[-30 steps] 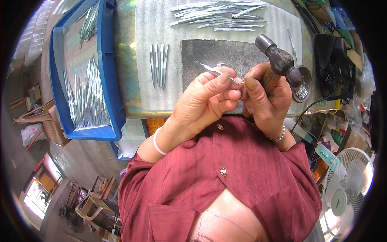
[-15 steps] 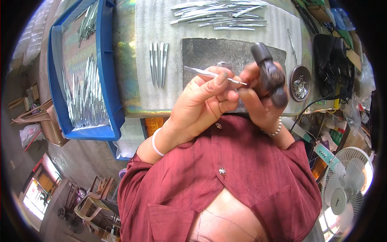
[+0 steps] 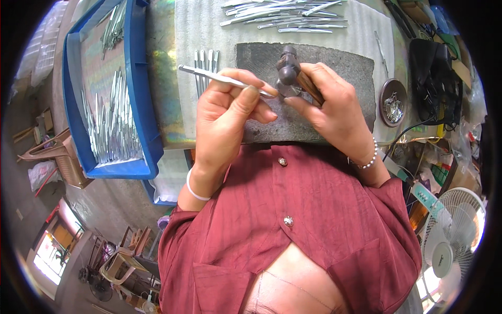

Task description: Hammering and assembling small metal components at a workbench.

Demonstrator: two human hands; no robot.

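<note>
Fingers (image 3: 246,98) of left hand (image 3: 219,115) clamped on slim metal strip (image 3: 209,74), held partly over dark mat (image 3: 256,55) | hammer (image 3: 288,70) gripped in right hand (image 3: 337,102) | blue tray (image 3: 148,112) loaded with two heaps of strips (image 3: 112,128) | brown dish (image 3: 392,85) part-filled with small metal pieces (image 3: 393,109)

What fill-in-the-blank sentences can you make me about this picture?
1. The right hand holds a wooden-handled ____.
2. The left hand pinches a metal strip; its wristband is ____.
3. The large tray of similar strips is ____.
4. The round dish sits to the ____ of the dark mat.

Missing words: hammer; white; blue; right.
</note>
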